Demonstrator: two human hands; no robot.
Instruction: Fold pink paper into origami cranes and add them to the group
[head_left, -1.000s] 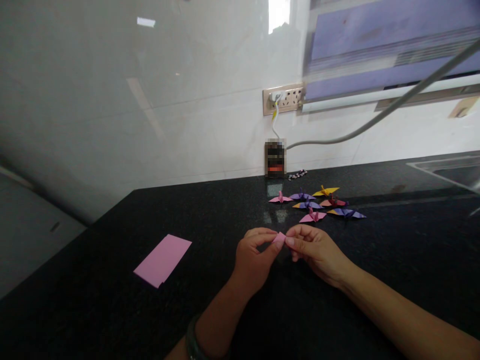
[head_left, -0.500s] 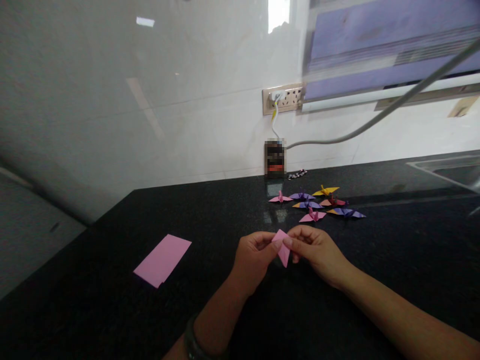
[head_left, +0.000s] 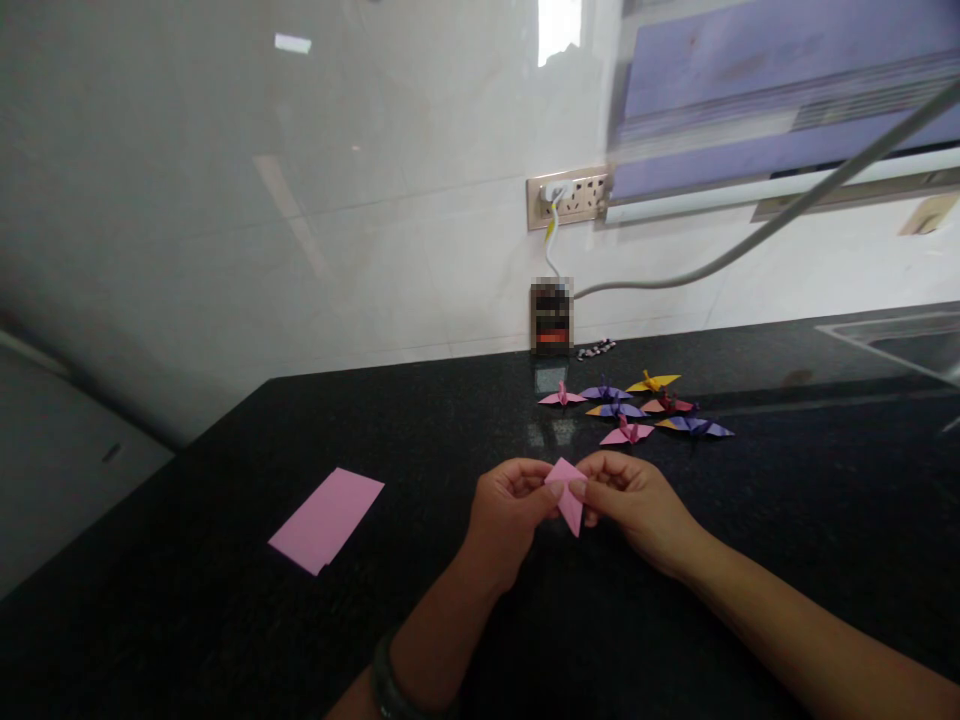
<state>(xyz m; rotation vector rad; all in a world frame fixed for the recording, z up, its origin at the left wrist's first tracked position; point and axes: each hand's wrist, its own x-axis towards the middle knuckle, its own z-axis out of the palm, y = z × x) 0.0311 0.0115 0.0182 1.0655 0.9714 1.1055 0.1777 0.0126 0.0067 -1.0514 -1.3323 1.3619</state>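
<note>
Between my two hands is a folded piece of pink origami paper [head_left: 568, 507], kite-shaped with its long point toward me. My left hand [head_left: 512, 510] pinches its left edge, thumb on the front face. On the right edge, my right hand [head_left: 628, 500] grips it the same way; the fingers behind the paper are partly hidden. Just beyond my hands lie several folded paper cranes, among them a pink crane [head_left: 627, 432], a yellow crane [head_left: 652, 383] and a purple crane [head_left: 696, 427]. Off to the left rests a stack of pink paper [head_left: 327, 522].
The black countertop [head_left: 225, 620] meets a pale tiled wall [head_left: 375, 250]. Against the wall stands a blurred-out small box [head_left: 552, 318], beside a beaded strand [head_left: 596, 349]. A grey cable [head_left: 675, 281] runs up to the right, below a wall socket [head_left: 568, 198].
My thumbs have moved slightly apart, and more of the pink paper's front face shows between them. Both hands keep their hold; the cranes and paper stack lie as before.
</note>
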